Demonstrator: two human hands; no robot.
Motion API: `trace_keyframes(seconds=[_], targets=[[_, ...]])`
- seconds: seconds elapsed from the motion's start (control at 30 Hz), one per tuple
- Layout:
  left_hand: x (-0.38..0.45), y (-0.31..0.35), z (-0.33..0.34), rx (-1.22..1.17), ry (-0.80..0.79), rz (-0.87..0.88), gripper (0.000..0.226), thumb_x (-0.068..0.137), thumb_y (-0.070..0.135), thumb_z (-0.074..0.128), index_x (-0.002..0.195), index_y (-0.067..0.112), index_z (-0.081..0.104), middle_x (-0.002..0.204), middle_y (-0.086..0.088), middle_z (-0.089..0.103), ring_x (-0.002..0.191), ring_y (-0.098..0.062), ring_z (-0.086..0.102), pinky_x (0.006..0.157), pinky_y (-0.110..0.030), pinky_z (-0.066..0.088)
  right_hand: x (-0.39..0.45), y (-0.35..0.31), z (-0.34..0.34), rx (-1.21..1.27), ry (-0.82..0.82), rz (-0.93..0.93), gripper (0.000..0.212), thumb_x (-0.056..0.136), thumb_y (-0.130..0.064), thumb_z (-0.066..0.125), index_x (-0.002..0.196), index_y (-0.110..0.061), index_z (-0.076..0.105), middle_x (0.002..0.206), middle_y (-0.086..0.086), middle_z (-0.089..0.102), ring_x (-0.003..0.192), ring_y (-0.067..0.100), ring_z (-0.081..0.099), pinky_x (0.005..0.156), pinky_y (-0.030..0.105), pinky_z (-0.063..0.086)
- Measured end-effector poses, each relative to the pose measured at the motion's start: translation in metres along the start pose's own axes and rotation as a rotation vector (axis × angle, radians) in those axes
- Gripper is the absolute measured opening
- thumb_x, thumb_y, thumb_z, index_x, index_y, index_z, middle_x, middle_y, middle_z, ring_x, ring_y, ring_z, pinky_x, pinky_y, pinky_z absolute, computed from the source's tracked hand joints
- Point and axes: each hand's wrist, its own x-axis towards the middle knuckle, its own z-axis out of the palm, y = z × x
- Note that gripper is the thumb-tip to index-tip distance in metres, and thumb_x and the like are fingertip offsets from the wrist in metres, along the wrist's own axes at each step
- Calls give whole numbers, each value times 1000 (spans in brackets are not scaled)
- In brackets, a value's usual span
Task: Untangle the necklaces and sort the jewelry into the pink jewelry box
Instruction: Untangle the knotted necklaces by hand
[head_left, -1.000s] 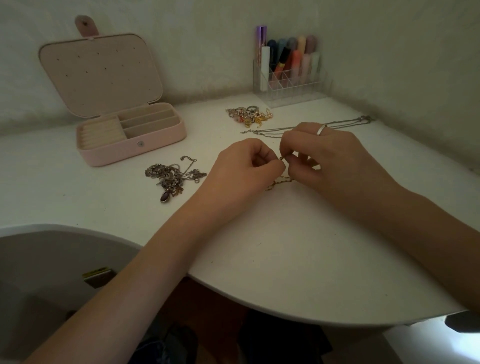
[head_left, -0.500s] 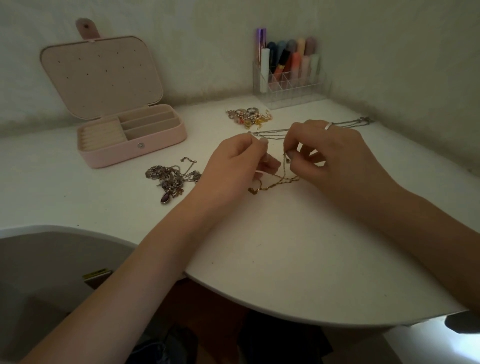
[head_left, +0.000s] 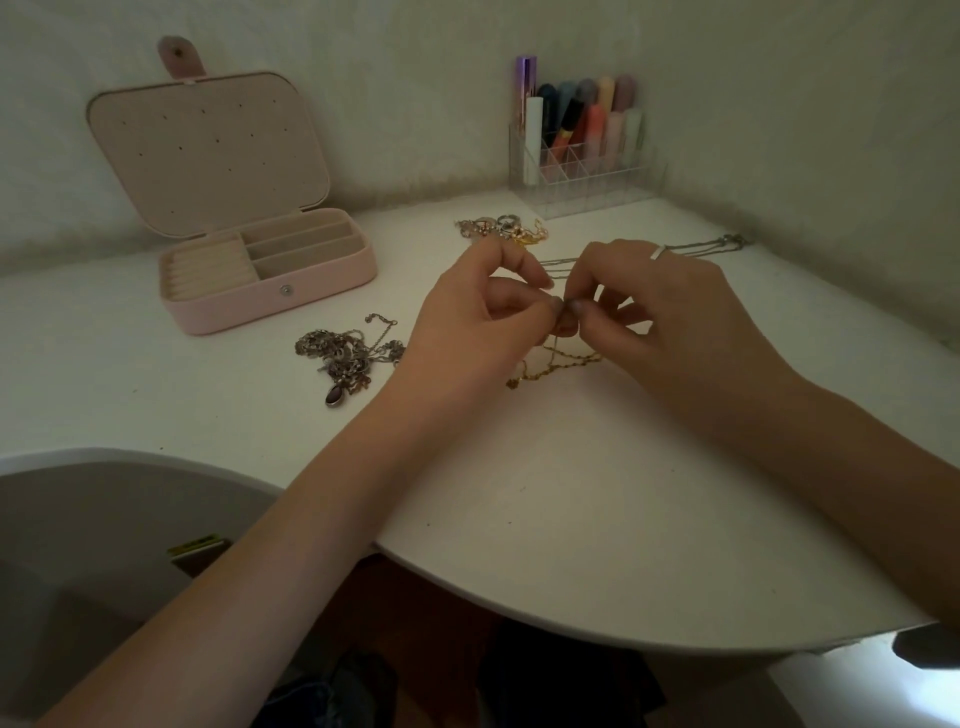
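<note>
My left hand (head_left: 483, 317) and my right hand (head_left: 660, 306) meet fingertip to fingertip above the white table, both pinching a thin gold chain (head_left: 556, 366) whose loose end trails on the tabletop below. A tangled heap of silver necklaces (head_left: 343, 356) with a dark pendant lies to the left of my left hand. The pink jewelry box (head_left: 270, 299) stands open at the back left, its compartments holding nothing I can see. A small pile of rings and earrings (head_left: 501, 228) sits behind my hands. A silver chain (head_left: 722, 244) stretches out behind my right hand.
A clear acrylic organiser (head_left: 582, 171) with several coloured tubes stands in the back corner against the wall. The white table (head_left: 571, 519) has a curved front edge; a grey bin or chair (head_left: 93, 545) sits below at the left.
My hands parted slightly half a second ago and have come back together, lifting the gold chain a little higher so more of it shows on the table.
</note>
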Motion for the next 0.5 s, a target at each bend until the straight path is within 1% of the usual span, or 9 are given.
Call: trace_keyframes(seconds=[0.07, 0.13, 0.2, 0.27, 0.3, 0.33, 0.4, 0.5], targets=[[-1, 0, 0, 31, 8, 46, 17, 74, 9, 59, 86, 15, 50, 70, 2, 72, 69, -17, 63, 75, -51, 53, 0, -1, 0, -31, 4, -27, 7, 88, -15, 50, 84, -13, 56, 77, -7, 54, 74, 13, 51, 68, 36, 47], [-1, -1, -1, 45, 18, 75, 17, 72, 8, 57, 84, 16, 48, 69, 3, 72, 68, -15, 62, 70, -48, 52, 0, -2, 0, -40, 10, -30, 7, 87, -16, 49, 84, -14, 55, 75, -11, 51, 74, 12, 50, 67, 36, 48], [-1, -2, -1, 49, 26, 87, 18, 74, 6, 58, 84, 16, 47, 70, 3, 72, 69, -18, 64, 69, -48, 52, 1, -3, 0, -27, 16, -16, 6, 86, -15, 50, 83, -14, 55, 75, -12, 50, 75, 13, 51, 67, 35, 49], [-1, -3, -1, 68, 48, 88, 19, 78, 2, 60, 86, 15, 48, 71, 2, 73, 71, -24, 65, 70, -49, 53, 1, -4, 0, 3, 18, 2, 5, 86, -13, 51, 83, -14, 55, 76, -12, 52, 77, 13, 52, 67, 31, 48], [-1, -4, -1, 89, 68, 98, 18, 80, 1, 61, 87, 15, 50, 74, 2, 73, 74, -23, 67, 71, -46, 53, 1, -4, 0, 26, 22, 21, 5, 86, -11, 53, 82, -14, 55, 77, -12, 54, 77, 13, 53, 67, 28, 47], [-1, -5, -1, 121, 91, 126, 17, 82, 2, 62, 87, 16, 53, 79, 2, 72, 78, -18, 68, 73, -41, 55, 1, -5, -1, 63, 29, 51, 6, 86, -10, 54, 82, -14, 56, 77, -11, 56, 78, 12, 55, 66, 26, 48], [-1, -6, -1, 208, 121, 219, 16, 83, 4, 63, 91, 18, 61, 89, 5, 70, 87, -8, 67, 77, -27, 55, 1, -7, -2, 167, 44, 126, 6, 86, -9, 57, 81, -12, 58, 78, -10, 59, 76, 9, 60, 65, 24, 51], [-2, -7, 0, 348, 139, 343, 16, 84, 8, 65, 98, 15, 71, 91, 8, 70, 86, -1, 65, 77, -17, 53, 2, -6, -3, 291, 20, 215, 7, 87, -8, 58, 81, -12, 59, 77, -9, 64, 73, 8, 67, 68, 28, 56]])
